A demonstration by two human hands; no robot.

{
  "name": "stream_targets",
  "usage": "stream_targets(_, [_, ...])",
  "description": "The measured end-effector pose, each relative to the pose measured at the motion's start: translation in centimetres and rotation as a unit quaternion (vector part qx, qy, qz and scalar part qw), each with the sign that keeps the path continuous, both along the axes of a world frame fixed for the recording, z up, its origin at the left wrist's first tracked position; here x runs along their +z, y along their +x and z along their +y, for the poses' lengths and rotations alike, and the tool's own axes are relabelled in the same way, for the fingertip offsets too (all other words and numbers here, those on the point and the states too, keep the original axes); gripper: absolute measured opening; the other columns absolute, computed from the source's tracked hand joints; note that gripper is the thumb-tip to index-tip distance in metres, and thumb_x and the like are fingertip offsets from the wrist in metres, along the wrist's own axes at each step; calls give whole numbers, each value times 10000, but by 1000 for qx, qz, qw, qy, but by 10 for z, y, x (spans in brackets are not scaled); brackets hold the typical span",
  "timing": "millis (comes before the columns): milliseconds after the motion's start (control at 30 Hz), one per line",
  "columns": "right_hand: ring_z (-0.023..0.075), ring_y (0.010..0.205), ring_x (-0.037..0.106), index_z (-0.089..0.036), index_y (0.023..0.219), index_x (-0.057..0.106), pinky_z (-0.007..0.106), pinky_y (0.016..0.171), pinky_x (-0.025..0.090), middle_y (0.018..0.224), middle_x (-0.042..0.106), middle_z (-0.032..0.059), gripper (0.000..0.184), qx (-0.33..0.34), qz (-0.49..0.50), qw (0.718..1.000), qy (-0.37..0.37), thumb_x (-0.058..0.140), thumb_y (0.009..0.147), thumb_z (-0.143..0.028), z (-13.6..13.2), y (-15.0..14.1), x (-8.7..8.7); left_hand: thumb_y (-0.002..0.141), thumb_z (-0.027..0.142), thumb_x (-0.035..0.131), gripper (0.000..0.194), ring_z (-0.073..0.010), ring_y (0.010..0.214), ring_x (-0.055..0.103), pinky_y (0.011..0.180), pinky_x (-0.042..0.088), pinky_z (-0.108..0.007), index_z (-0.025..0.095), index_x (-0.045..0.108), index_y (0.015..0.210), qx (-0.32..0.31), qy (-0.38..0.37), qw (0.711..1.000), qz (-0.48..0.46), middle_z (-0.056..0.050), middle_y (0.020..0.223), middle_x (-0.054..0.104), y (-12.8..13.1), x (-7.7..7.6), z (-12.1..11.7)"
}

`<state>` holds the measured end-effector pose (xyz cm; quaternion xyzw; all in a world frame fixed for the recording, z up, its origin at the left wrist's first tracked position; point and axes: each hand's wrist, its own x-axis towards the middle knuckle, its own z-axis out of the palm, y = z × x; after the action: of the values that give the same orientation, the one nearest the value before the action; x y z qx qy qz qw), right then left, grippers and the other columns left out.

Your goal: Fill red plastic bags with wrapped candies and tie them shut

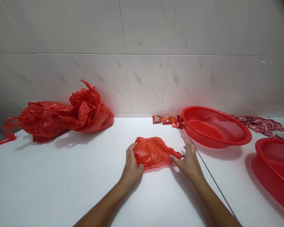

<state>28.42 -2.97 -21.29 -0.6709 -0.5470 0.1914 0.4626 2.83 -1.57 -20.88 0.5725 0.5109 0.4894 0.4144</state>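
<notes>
1. The left hand (132,164) lies on the left end of a crumpled red plastic bag (153,153). Its fingers curve over the thin plastic, but I cannot tell if they really clamp it or only press on it.
2. The right hand (188,160) is open, with the fingers spread. Its thumb side touches the narrow, twisted end of the bag. The two hands are apart, with the bag between them.
3. The bag lies flat and wrinkled on a white bench (61,186), near the middle of its length and well in front of the back edge.
4. A big bundle of red plastic bags (87,118) sits near the back left corner of the bench and leans on a white tile wall (144,63). One handle of the bundle hangs over the left edge.
5. Small red sachets (165,120) stand in a short row along the back edge, just beside a round red plastic colander (247,135).
6. A second red colander (262,179) lies tilted at the right edge of the bench, partly out of the view.
7. A strip of printed red wrappers (260,124) lies along the back edge, behind the colanders.
8. A thin dark wire (213,179) runs across the bench, close beside the right hand.
</notes>
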Motion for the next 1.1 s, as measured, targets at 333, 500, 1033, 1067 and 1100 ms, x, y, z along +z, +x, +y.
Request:
stream_targets(333, [282, 1200, 671, -247, 1355, 705, 465, 1061, 526, 1343, 672, 106, 446, 142, -78, 980, -115, 529, 947, -215, 2, 0, -9, 695, 24, 647, 1025, -368, 1578, 302, 1200, 455, -528, 374, 358, 1614, -56, 27, 986, 156, -69, 1731, 198, -7, -6, 4])
stream_targets(500, [287, 1228, 666, -215, 1306, 710, 434, 1050, 509, 1267, 732, 95, 432, 77, -82, 989, -99, 486, 937, -223, 7, 13, -6, 676, -32, 550, 1032, -355, 1591, 283, 1239, 403, -554, 347, 367, 1619, -39, 44, 970, 235, -74, 1746, 186, -15, -5, 10])
stream_targets(1033, [216, 669, 615, -273, 1127, 680, 313, 660, 445, 740, 694, -11, 416, 52, -11, 991, -120, 526, 975, -629, -2, -8, 10, 848, 20, 615, 377, -265, 1022, 620, 925, 527, -463, 214, 611, 1172, 46, 477, 831, 282, -76, 1074, 702, 1, 20, -13])
stream_targets(1067, [199, 612, 568, -270, 1022, 687, 303, 622, 410, 669, 648, -25, 427, 66, -1, 991, -114, 490, 995, -648, -3, -12, 9, 845, 5, 605, 346, -250, 965, 622, 888, 521, -444, 207, 622, 1124, 1, 501, 820, 276, -66, 1021, 713, 7, 23, -22])
stream_targets(1100, [183, 579, 523, -262, 913, 672, 295, 597, 377, 626, 605, -32, 457, 78, 6, 992, -104, 463, 1010, -657, -5, -15, 9, 844, -2, 589, 316, -239, 919, 623, 853, 516, -428, 200, 632, 1084, -48, 514, 811, 274, -61, 976, 719, 13, 24, -30])
